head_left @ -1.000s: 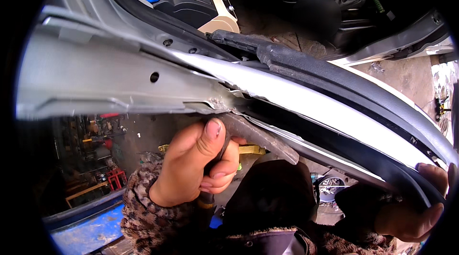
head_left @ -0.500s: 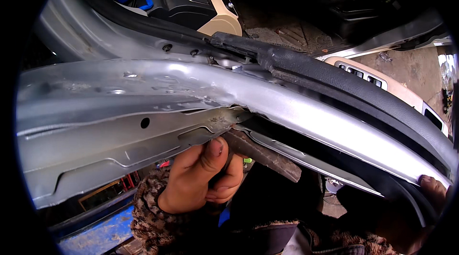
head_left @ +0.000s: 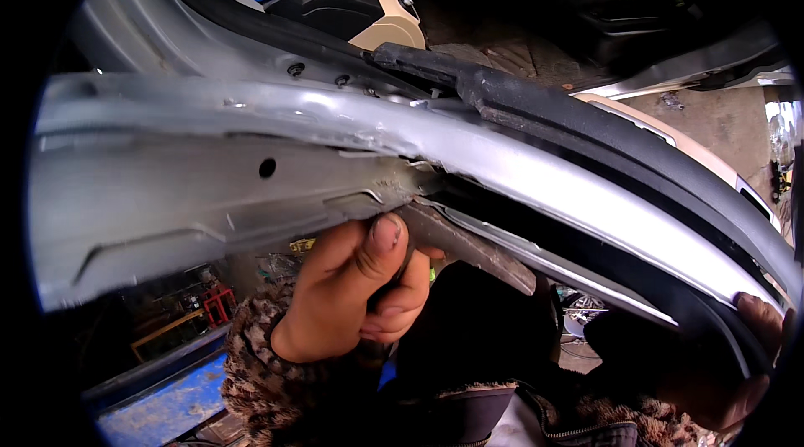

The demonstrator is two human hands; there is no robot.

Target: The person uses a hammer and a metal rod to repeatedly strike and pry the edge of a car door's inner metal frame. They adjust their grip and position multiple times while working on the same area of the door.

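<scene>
A silver car door [head_left: 536, 183] runs from left to right in front of me, its window-frame part [head_left: 159, 187] at the left blurred. At the corner where frame and door body meet, the metal is creased and rough. My left hand [head_left: 360, 288] is closed on a dark brown, flat, worn metal bar [head_left: 477, 246]. The bar lies along the door's lower edge, with its upper end at the corner. At the far right my right hand [head_left: 758, 321] grips the door's edge, its fingertips over the silver strip and the rest in shadow.
Black trim [head_left: 578, 124] stands along the door's far side. Beyond are the silver door opening [head_left: 142, 45] and a beige and black console [head_left: 394, 20]. A blue surface [head_left: 167, 401] lies at the lower left.
The window-frame part at the left has swung upward in view and is blurred. My left hand and the bar have risen slightly with it. My right hand keeps its place on the edge.
</scene>
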